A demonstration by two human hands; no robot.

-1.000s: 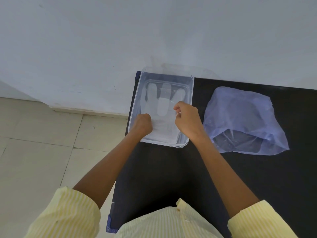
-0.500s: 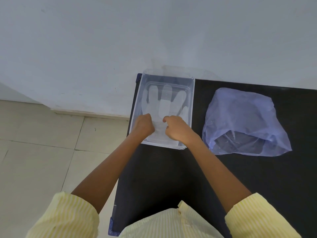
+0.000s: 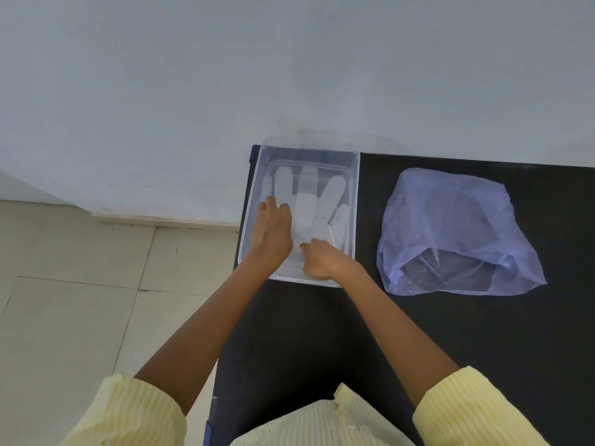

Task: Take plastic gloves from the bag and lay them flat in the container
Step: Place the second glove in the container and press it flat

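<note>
A clear plastic container [image 3: 356, 194] stands at the table's far left corner, against the wall. Inside it a translucent white plastic glove [image 3: 305, 204] lies flat with its fingers pointing at the wall. My left hand [image 3: 272, 231] rests palm down on the glove's left side, holding nothing. My right hand [image 3: 322, 260] has its fingers curled on the glove's cuff at the container's near end. A pale blue plastic bag [image 3: 450, 220] lies to the right of the container, its mouth open towards me; what is inside it is unclear.
The black table [image 3: 322, 333] runs from the container towards me and on to the right. The grey wall [image 3: 289, 75] stands right behind the container. Beige floor tiles [image 3: 80, 300] lie beyond the table's left edge.
My right hand moved from the glove's right edge down to the cuff at the near end. My left hand slid forward over the glove, away from the cuff.
</note>
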